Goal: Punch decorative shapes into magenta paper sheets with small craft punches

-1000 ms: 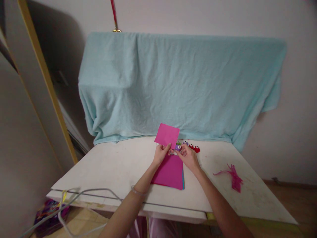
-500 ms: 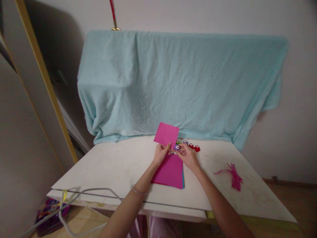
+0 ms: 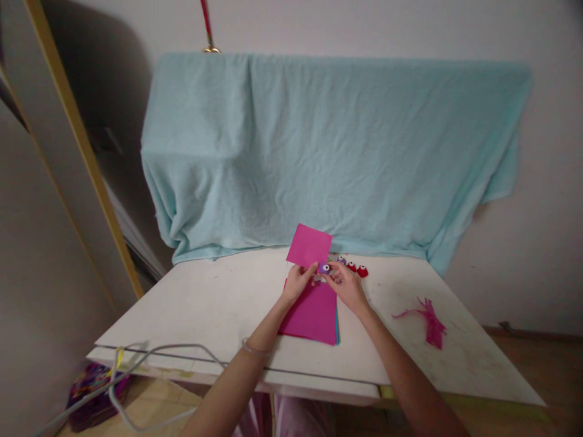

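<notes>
My left hand [image 3: 299,282] is closed on the lower edge of a square pink paper sheet [image 3: 310,244], its thumb on the near side. My right hand [image 3: 348,286] pinches a small purple piece with a round white-and-black eye [image 3: 323,269]. This piece is close against the left thumb and the sheet's lower right corner; whether it touches the paper I cannot tell. Below both hands lies a stack of coloured paper [image 3: 312,312], magenta on top with blue edges showing. Behind my right hand sit red pieces with eyes [image 3: 362,271] and another purple one [image 3: 341,261].
Shredded pink scraps [image 3: 435,331] lie on the right of the white table [image 3: 204,309]. A light blue cloth [image 3: 337,158] hangs along the back edge. A grey cable [image 3: 182,348] crosses the front left edge, above a purple package [image 3: 93,397] on the floor.
The pink sheet and my left hand have shifted slightly to the right. The purple piece is up a little, closer to the left thumb. My right hand has barely moved.
</notes>
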A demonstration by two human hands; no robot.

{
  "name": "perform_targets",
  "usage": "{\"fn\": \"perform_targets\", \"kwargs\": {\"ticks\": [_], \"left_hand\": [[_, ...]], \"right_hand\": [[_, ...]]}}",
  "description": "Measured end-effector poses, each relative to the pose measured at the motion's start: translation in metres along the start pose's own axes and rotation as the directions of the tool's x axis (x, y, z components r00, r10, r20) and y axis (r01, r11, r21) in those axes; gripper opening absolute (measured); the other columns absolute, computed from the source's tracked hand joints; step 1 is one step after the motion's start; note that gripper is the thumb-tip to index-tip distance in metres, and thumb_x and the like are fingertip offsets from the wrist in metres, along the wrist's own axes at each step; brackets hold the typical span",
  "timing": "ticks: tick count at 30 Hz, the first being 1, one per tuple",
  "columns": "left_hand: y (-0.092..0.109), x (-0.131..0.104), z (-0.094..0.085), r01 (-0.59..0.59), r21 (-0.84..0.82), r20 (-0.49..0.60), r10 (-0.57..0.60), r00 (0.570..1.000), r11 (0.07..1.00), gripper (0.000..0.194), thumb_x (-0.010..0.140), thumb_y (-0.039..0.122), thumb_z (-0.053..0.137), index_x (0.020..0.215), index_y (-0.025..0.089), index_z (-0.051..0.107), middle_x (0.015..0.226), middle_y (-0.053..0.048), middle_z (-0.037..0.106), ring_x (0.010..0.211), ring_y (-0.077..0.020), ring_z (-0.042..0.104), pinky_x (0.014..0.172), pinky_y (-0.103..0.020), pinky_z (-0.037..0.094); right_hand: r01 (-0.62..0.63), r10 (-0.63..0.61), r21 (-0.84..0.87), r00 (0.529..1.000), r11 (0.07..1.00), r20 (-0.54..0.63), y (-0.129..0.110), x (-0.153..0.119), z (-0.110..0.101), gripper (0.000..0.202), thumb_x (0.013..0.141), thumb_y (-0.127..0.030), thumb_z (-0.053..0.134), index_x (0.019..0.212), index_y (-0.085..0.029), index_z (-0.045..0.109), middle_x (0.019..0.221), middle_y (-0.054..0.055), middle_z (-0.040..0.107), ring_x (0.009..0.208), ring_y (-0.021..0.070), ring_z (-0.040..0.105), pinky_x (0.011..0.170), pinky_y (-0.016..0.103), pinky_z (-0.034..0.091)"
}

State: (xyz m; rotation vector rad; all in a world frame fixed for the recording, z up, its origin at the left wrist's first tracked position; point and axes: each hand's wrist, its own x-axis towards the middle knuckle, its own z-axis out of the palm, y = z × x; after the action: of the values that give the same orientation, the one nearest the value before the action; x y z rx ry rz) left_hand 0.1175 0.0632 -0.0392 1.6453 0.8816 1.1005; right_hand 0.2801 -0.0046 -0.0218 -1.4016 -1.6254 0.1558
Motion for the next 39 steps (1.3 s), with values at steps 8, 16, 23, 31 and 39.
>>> {"fn": "perform_targets", "kwargs": {"ticks": [8, 16, 23, 31, 39], "left_hand": [[0.005, -0.002, 0.001, -0.021, 0.002, -0.022, 0.021, 1.0, 1.0, 0.056, 0.085, 0.061, 0.048, 0.065, 0.012, 0.066, 0.049, -0.005, 0.06, 0.049, -0.0148, 0.058, 0.057, -0.024, 0.043], [0.011, -0.004, 0.003, -0.015, -0.047, 0.04, 0.016, 0.999, 0.999, 0.056, 0.085, 0.061, 0.047, 0.065, 0.012, 0.065, 0.054, -0.006, 0.062, 0.053, -0.0154, 0.059, 0.06, -0.025, 0.045], [0.012, -0.004, 0.003, -0.008, -0.021, -0.003, 0.008, 1.0, 1.0, 0.056, 0.086, 0.061, 0.047, 0.061, 0.013, 0.062, 0.049, -0.005, 0.059, 0.049, -0.0148, 0.057, 0.056, -0.024, 0.042], [0.004, -0.005, 0.005, -0.003, 0.03, 0.033, 0.002, 0.999, 1.0, 0.054, 0.085, 0.06, 0.048, 0.064, 0.013, 0.065, 0.056, -0.006, 0.064, 0.054, -0.0154, 0.06, 0.057, -0.024, 0.044], [0.001, -0.004, 0.006, 0.014, 0.0, -0.017, -0.014, 1.0, 1.0, 0.049, 0.081, 0.059, 0.056, 0.071, 0.012, 0.066, 0.059, -0.006, 0.065, 0.052, -0.0161, 0.06, 0.05, -0.023, 0.041]], "right_hand": [[-0.072, 0.064, 0.246, 0.997, 0.966, 0.041, 0.001, 0.002, 0.005, 0.033, 0.079, -0.036, 0.065, 0.109, -0.022, 0.061, 0.094, 0.007, 0.07, 0.07, 0.0173, 0.066, 0.062, 0.028, 0.054], [-0.325, 0.261, 0.655, 0.945, 0.683, 0.197, 0.011, 0.005, 0.014, 0.046, 0.063, -0.034, 0.08, 0.102, -0.022, 0.058, 0.086, 0.003, 0.069, 0.07, 0.0183, 0.067, 0.064, 0.032, 0.056], [-0.459, 0.324, 0.745, 0.885, 0.485, 0.334, 0.009, 0.007, 0.013, 0.048, 0.061, -0.028, 0.083, 0.105, -0.017, 0.066, 0.096, 0.008, 0.071, 0.086, 0.0216, 0.068, 0.079, 0.036, 0.055], [-0.489, 0.299, 0.782, 0.869, 0.386, 0.395, -0.002, 0.005, 0.014, 0.034, 0.066, -0.034, 0.081, 0.093, -0.017, 0.07, 0.088, 0.005, 0.069, 0.075, 0.0163, 0.065, 0.079, 0.034, 0.054], [-0.501, 0.274, 0.792, 0.863, 0.348, 0.425, 0.0, 0.004, 0.015, 0.027, 0.068, -0.031, 0.08, 0.089, -0.017, 0.069, 0.088, 0.004, 0.068, 0.073, 0.0138, 0.064, 0.077, 0.03, 0.053]]}}
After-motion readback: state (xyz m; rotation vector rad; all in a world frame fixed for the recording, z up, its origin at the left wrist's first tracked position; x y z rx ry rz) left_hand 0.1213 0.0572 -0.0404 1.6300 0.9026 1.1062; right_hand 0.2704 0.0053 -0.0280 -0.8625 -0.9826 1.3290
